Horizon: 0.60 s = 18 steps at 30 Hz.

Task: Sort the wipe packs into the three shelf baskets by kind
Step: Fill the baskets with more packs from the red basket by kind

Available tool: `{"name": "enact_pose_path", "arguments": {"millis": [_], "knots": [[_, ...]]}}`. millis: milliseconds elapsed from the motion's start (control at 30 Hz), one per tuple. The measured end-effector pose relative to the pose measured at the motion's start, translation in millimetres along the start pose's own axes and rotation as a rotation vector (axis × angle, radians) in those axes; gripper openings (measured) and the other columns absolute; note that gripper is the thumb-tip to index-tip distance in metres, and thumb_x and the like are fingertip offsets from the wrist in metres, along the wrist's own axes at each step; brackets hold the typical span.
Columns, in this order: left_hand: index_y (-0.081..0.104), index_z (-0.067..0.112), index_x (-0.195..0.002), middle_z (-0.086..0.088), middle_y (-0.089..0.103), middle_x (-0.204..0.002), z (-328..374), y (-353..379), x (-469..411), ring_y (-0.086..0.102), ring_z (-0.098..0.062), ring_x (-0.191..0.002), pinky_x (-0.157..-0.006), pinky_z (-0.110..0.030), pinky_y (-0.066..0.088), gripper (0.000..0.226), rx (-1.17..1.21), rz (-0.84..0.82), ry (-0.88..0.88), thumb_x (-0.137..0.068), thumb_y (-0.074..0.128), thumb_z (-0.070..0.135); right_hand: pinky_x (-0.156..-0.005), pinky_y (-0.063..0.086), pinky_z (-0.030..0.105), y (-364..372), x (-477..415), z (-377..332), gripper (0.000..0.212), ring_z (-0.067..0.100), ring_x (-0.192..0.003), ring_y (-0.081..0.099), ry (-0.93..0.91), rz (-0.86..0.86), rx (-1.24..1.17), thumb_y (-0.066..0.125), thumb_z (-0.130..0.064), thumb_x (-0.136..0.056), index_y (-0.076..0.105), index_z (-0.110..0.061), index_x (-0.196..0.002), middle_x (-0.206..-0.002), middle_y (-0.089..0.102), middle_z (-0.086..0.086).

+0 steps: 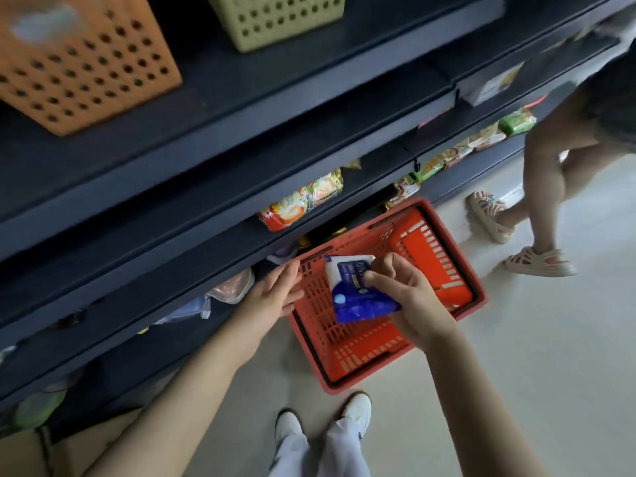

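My right hand (409,297) grips a blue and white wipe pack (358,294) and holds it above a red shopping basket (444,256) that stands on the floor. No other pack shows inside the red basket. My left hand (275,290) hovers open just left of the pack, fingers straight, over the red basket's left rim. High on the dark shelf stand an orange perforated basket (86,70) at the upper left and a beige perforated basket (278,18) to its right. A third shelf basket is not in view.
Dark shelf boards (206,187) run diagonally across the view, with snack packets (303,204) on lower levels. Another person's legs and sandals (516,235) stand on the pale floor at the right. My own white shoes (323,418) are below the red basket.
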<state>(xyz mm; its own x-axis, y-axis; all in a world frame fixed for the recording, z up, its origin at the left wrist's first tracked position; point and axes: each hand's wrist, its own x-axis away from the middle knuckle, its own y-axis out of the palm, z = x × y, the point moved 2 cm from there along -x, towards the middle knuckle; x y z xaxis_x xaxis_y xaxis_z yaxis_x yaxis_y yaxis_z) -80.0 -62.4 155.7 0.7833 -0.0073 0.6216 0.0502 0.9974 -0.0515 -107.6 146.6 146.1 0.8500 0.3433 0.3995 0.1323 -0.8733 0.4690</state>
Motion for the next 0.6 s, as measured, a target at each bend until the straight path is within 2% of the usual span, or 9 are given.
{"name": "enact_pose_path", "arguments": {"millis": [67,133,200,267,333,400,467,533,600], "knots": [[0.053,0.025,-0.131,0.002,0.061,-0.129,39.7,7.6,35.9,0.063,-0.012,-0.107,-0.093,-0.029,0.05,0.06,0.119,-0.048,-0.012,-0.081,0.045,0.057,-0.054,0.051,0.022,36.0,34.0,-46.0,0.032,0.017,-0.068,0.06,-0.056,-0.119,-0.017,0.064,0.003,-0.08,0.036,-0.012,-0.075,-0.076,0.051,0.006],[0.062,0.017,-0.117,-0.008,0.069,-0.114,77.7,10.9,71.6,0.067,-0.015,-0.089,-0.08,-0.029,0.055,0.04,0.267,-0.09,-0.001,-0.088,0.053,0.043,-0.059,0.055,0.026,70.4,62.1,-83.6,0.026,0.025,-0.08,0.063,-0.074,-0.184,0.008,0.068,0.0,-0.08,0.044,-0.008,-0.087,-0.093,0.056,0.015],[0.064,0.011,-0.106,-0.011,0.071,-0.099,110.5,4.1,101.0,0.068,-0.013,-0.072,-0.063,-0.025,0.057,0.018,0.375,-0.065,0.102,-0.093,0.056,0.021,-0.066,0.058,0.03,101.1,81.2,-109.9,0.039,0.029,-0.093,0.064,-0.113,-0.13,0.08,0.078,-0.012,-0.074,0.052,-0.011,-0.104,-0.113,0.056,0.018],[0.06,0.012,-0.103,-0.009,0.071,-0.095,133.9,-10.8,124.9,0.069,-0.016,-0.072,-0.061,-0.028,0.058,0.012,0.379,-0.016,0.244,-0.093,0.057,0.007,-0.074,0.06,0.038,122.7,93.3,-119.3,0.068,0.028,-0.102,0.065,-0.145,0.018,0.107,0.091,-0.03,-0.055,0.058,-0.019,-0.113,-0.12,0.058,0.014],[0.054,0.013,-0.1,-0.008,0.071,-0.095,151.6,-32.1,143.4,0.07,-0.021,-0.076,-0.063,-0.035,0.06,0.015,0.342,0.024,0.341,-0.091,0.058,0.002,-0.077,0.059,0.041,140.3,97.2,-123.2,0.078,0.027,-0.104,0.067,-0.146,0.118,0.069,0.094,-0.034,-0.045,0.061,-0.019,-0.114,-0.116,0.062,0.013],[0.051,0.012,-0.097,-0.008,0.071,-0.096,166.2,-57.1,158.4,0.07,-0.023,-0.079,-0.066,-0.038,0.06,0.015,0.289,0.04,0.4,-0.091,0.058,0.001,-0.072,0.061,0.035,164.4,96.7,-127.0,0.06,0.027,-0.104,0.068,-0.125,0.13,0.061,0.086,-0.028,-0.056,0.063,-0.013,-0.109,-0.114,0.066,0.017],[0.049,0.01,-0.093,-0.011,0.072,-0.094,181.4,-85.4,167.7,0.07,-0.025,-0.078,-0.067,-0.039,0.06,0.011,0.281,0.038,0.427,-0.092,0.058,0.003,-0.07,0.06,0.033,192.1,88.7,-133.1,0.038,0.026,-0.099,0.069,-0.189,0.183,0.081,0.077,-0.022,-0.065,0.066,-0.012,-0.1,-0.107,0.069,0.018],[0.047,0.008,-0.089,-0.015,0.071,-0.091,194.9,-116.0,171.6,0.071,-0.026,-0.077,-0.068,-0.038,0.06,0.011,0.305,0.013,0.414,-0.093,0.057,0.006,-0.075,0.059,0.04,223.1,76.0,-142.6,0.026,0.026,-0.095,0.068,-0.331,0.27,0.086,0.075,-0.019,-0.069,0.068,-0.014,-0.093,-0.1,0.07,0.014],[0.049,0.006,-0.088,-0.013,0.071,-0.088,206.7,-147.4,172.3,0.069,-0.023,-0.076,-0.067,-0.031,0.059,0.01,0.24,-0.001,0.425,-0.092,0.057,0.005,-0.086,0.053,0.049,254.7,60.2,-153.9,0.022,0.027,-0.093,0.066,-0.429,0.324,0.005,0.074,-0.013,-0.074,0.067,-0.014,-0.095,-0.096,0.069,0.01]]}}
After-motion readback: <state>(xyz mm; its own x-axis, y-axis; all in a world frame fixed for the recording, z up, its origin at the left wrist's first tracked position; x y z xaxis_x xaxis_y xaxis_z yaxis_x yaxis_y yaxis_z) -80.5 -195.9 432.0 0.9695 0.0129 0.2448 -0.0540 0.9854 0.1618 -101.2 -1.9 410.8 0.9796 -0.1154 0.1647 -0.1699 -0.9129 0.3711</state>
